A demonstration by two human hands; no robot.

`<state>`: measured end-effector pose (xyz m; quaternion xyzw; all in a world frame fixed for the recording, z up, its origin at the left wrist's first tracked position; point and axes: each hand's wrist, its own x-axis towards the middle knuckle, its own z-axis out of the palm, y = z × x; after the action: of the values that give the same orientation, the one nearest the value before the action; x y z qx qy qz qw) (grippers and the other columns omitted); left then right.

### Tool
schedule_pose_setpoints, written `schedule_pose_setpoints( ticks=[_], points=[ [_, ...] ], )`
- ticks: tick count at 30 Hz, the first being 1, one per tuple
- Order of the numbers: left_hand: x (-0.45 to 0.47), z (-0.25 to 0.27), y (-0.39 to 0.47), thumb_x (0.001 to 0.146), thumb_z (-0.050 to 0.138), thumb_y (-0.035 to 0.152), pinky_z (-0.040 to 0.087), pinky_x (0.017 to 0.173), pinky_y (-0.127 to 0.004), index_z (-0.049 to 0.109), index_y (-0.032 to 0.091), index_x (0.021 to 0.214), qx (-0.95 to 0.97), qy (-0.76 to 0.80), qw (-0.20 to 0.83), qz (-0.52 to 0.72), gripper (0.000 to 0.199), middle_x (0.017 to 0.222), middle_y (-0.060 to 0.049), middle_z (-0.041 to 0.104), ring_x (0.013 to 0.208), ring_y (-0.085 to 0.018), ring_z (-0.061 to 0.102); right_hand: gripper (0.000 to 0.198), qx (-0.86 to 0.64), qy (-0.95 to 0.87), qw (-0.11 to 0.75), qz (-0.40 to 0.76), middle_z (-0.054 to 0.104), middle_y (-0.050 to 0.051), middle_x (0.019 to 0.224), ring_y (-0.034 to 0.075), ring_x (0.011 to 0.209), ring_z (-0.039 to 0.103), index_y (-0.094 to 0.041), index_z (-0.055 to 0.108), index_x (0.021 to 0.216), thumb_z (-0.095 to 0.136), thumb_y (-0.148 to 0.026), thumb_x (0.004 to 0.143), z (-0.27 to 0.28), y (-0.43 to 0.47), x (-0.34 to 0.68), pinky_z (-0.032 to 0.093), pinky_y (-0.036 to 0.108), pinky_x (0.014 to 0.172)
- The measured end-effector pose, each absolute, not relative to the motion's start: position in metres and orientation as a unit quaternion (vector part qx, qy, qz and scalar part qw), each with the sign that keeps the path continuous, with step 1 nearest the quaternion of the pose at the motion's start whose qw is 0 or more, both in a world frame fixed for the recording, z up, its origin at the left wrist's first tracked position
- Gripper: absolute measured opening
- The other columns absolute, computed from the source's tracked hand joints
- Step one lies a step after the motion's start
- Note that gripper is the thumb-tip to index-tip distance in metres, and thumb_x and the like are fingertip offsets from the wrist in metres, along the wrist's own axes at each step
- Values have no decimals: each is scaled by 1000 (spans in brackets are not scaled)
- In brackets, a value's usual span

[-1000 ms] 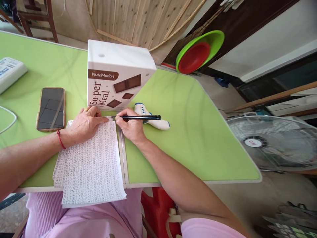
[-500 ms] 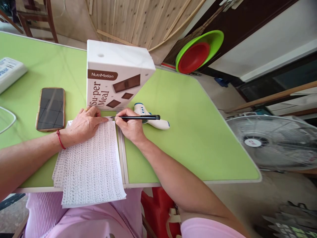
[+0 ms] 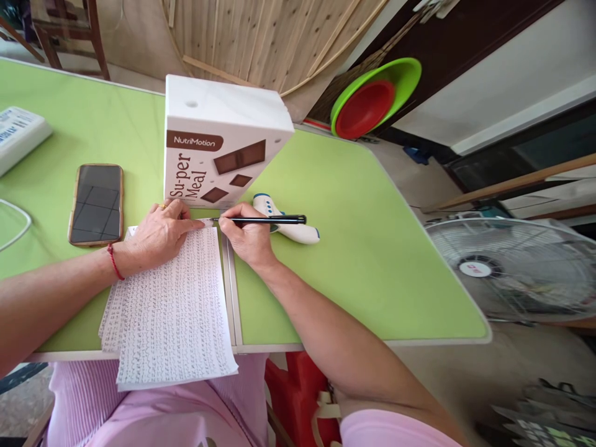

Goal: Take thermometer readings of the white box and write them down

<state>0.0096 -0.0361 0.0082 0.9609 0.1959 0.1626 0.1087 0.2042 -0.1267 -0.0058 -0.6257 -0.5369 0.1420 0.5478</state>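
"Green tabletop (image 3: 363,279) spreads under my forearms, divided by a metal strip (image 3: 230,292). Sheets of paper (image 3: 179,316), covered in dense rows of marks, lie on it and hang partly over the near edge."

"What are you gripping?"

"A black pen (image 3: 284,219). My right hand (image 3: 249,236) is closed on it, pinching near the tip. It lies almost level, its tip at the far edge of the paper, its back end pointing right. Whether the tip touches the paper is too small to tell."

"And the other hand?"

"My left hand (image 3: 156,239) lies palm down on the paper, loose, not closed on anything I can see. Its fingers are bent, except one digit that stretches to just beside the pen's tip. A red cord bracelet (image 3: 114,262) circles that wrist."

"What is close by?"

"Just past my hands, a white and brown box (image 3: 223,133) stands upright, lettered 'NutriMotion' and 'Su-per Meal'. Near my right hand lies a white device with blue trim (image 3: 300,233), partly hidden behind the pen. Left of my left hand is a phone (image 3: 97,203), dark screen up. Farther left are a white cable (image 3: 23,214) and a white block with blue print (image 3: 21,136)."

"Beyond the table?"

"On the right, a round caged fan (image 3: 516,273). At the far side, a red basin (image 3: 365,108) sits tilted within a bright green basin (image 3: 406,81), near a slatted wooden panel (image 3: 246,37). At far left is a wooden chair (image 3: 69,31)."
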Motion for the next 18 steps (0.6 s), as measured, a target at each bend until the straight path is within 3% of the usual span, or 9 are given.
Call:
schedule_pose_setpoints(
  ticks=[18],
  points=[
    [10,6,-36,104,42,16,51,84,-41,79,27,122,962,191,93,172,42,102,-11,63,97,-25,60,9,-641,-555,517,120,61,-4,65,14,61,54,-25,57,71,62,-23,79,-8,-127,207,48,30,60]
  ],
)
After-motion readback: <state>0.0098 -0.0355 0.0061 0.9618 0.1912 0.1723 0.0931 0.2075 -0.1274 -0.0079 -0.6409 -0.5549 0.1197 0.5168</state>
